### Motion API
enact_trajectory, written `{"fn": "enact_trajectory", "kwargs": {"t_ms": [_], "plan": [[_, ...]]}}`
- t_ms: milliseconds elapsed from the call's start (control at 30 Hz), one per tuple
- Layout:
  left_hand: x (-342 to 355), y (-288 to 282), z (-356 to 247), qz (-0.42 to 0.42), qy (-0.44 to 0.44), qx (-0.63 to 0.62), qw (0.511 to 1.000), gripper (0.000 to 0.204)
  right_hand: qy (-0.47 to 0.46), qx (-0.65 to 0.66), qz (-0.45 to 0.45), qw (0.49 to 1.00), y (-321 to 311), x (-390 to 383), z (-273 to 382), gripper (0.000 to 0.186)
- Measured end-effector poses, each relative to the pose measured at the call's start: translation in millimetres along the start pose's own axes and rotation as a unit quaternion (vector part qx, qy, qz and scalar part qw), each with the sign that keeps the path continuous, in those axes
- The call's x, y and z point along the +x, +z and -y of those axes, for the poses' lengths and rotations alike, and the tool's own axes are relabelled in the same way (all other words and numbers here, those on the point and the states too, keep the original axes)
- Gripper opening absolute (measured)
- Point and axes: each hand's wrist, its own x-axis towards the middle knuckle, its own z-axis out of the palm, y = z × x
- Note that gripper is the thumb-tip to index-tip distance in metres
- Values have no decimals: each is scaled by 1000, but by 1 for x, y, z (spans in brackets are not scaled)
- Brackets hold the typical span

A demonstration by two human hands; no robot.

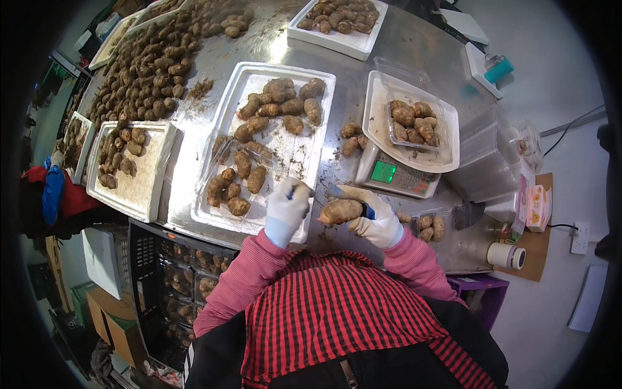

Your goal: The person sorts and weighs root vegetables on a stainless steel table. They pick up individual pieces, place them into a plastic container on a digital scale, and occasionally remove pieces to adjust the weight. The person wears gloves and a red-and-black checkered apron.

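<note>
My left hand (287,207), in a white glove, is closed beside the lower right corner of a white foam tray (310,149). What is in its fingers I cannot make out. To its right, my gloved right hand (374,220) grips a brown tuber (340,211), with something blue partly hidden behind it. The foam tray holds several tubers (280,89) and, nearer me, a clear plastic box with more tubers (238,206). Beyond my right hand, a scale (382,170) shows a lit green display and bears a white tray with a filled clear box (414,120).
A big tuber pile (149,71) and foam trays (155,175) are at the left. Another filled tray (337,45) stands at the back. Stacked clear boxes (479,149), a blue cup (497,70) and a small container (505,254) are at the right. A black crate (146,279) sits below the table.
</note>
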Motion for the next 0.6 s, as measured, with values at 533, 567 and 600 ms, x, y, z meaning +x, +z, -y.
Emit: {"fn": "enact_trajectory", "kwargs": {"t_ms": [533,567,600], "plan": [[-12,35,11,4,129,-10,992,20,-73,-352,-89,929,17,10,-1,59],[-10,33,10,13,56,-75,996,16,-87,-362,-77,925,19,9,0,58],[-2,33,8,-6,-5,-79,997,18,-97,-331,-80,935,19,9,0,60]]}}
